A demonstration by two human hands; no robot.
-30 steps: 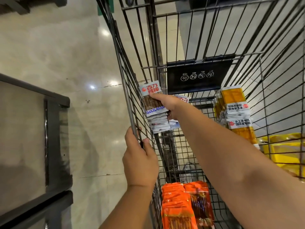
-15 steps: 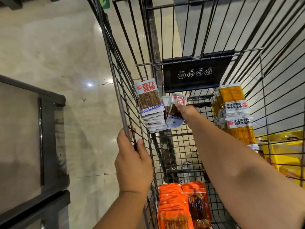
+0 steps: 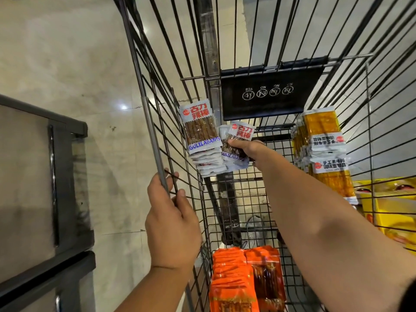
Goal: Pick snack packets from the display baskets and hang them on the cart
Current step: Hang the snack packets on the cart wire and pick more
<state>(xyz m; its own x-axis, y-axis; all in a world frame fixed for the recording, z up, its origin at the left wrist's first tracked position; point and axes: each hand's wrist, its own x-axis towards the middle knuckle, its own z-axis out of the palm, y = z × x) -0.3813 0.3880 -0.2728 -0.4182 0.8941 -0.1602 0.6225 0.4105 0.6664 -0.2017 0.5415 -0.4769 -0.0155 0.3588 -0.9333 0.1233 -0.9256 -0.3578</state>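
A black wire cart (image 3: 225,199) fills the view. A stack of white snack packets (image 3: 201,138) printed GULILABANG hangs on its left inner wall. Beside that stack, my right hand (image 3: 246,149) grips a second bunch of the same white packets (image 3: 238,137) near the cart's far end. My left hand (image 3: 172,224) holds the cart's left top rail, fingers curled round the bar. Yellow-orange packets (image 3: 324,152) hang on the right inner wall. Orange packets (image 3: 245,280) hang at the near end of the cart.
A black child-seat flap (image 3: 270,95) with warning icons closes the cart's far end. A dark shelf or counter frame (image 3: 65,199) stands to the left on the pale tiled floor (image 3: 67,52). Yellow boxes (image 3: 394,210) lie beyond the right wall.
My right hand left the hanging white stack and moved right to the second bunch, which it now grips. My left hand stayed on the rail. The view shifted slightly.
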